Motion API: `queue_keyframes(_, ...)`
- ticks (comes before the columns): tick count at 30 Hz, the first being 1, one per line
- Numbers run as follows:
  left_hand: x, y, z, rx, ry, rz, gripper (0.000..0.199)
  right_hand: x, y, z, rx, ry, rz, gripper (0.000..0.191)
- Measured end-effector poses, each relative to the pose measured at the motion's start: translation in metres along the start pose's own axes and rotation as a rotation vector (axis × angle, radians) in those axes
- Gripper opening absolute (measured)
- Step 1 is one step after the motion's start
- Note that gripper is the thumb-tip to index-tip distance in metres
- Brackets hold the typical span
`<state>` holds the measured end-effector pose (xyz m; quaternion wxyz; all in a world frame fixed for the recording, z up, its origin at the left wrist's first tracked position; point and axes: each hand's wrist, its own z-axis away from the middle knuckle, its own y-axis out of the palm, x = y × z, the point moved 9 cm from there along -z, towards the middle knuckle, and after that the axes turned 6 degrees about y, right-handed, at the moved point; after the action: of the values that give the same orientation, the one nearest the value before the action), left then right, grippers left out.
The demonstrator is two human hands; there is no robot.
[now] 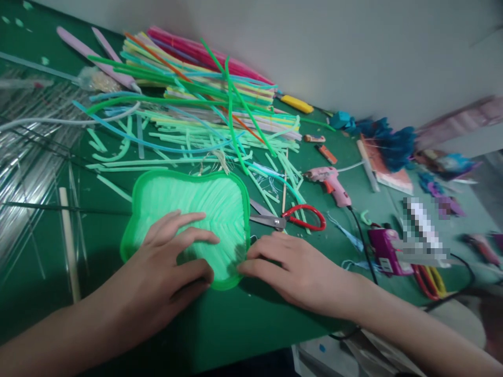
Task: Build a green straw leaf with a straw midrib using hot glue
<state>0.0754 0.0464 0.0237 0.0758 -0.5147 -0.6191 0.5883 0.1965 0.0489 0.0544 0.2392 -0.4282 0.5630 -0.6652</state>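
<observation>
A light green, wavy-edged piece [220, 209] with a darker green rim lies on the green table. My left hand [176, 262] rests over its lower left part, fingers apart and spread across the ribbed surface. At its lower right edge is my right hand [283, 264], fingers bent together and pinching at the rim; anything small between them is hidden. Just beyond my right hand, scissors [304, 217] with red handles lie partly open, their blades beside the piece's right edge.
Bundles of coloured pipe cleaners [204, 78] lie behind the piece. To the right are a pink glue gun [334, 188] with a black cord and a purple box [387, 251]. Clear wrapping [31, 157] and a wooden stick [68, 241] lie at left.
</observation>
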Motion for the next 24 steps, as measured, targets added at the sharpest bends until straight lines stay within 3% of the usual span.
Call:
queue_keyframes(8,0.002,0.001,0.002,0.003,-0.006,-0.028,0.014,-0.022,-0.014,0.011,0.161,0.123,-0.263,0.016)
queue_keyframes(13,0.002,0.002,0.002,0.000,-0.015,-0.021,0.014,-0.040,-0.023,0.007,0.147,0.244,-0.422,0.009)
queue_keyframes(16,0.003,0.000,0.002,-0.039,-0.027,-0.007,0.016,-0.059,-0.013,0.008,0.178,0.469,-0.570,0.006)
queue_keyframes(20,0.002,0.002,0.002,-0.024,-0.009,-0.015,0.015,-0.080,0.004,0.023,0.181,0.841,-0.864,0.022)
queue_keyframes(24,0.003,0.002,0.002,-0.012,-0.004,-0.017,0.014,-0.085,0.004,0.025,0.064,0.897,-0.981,0.029)
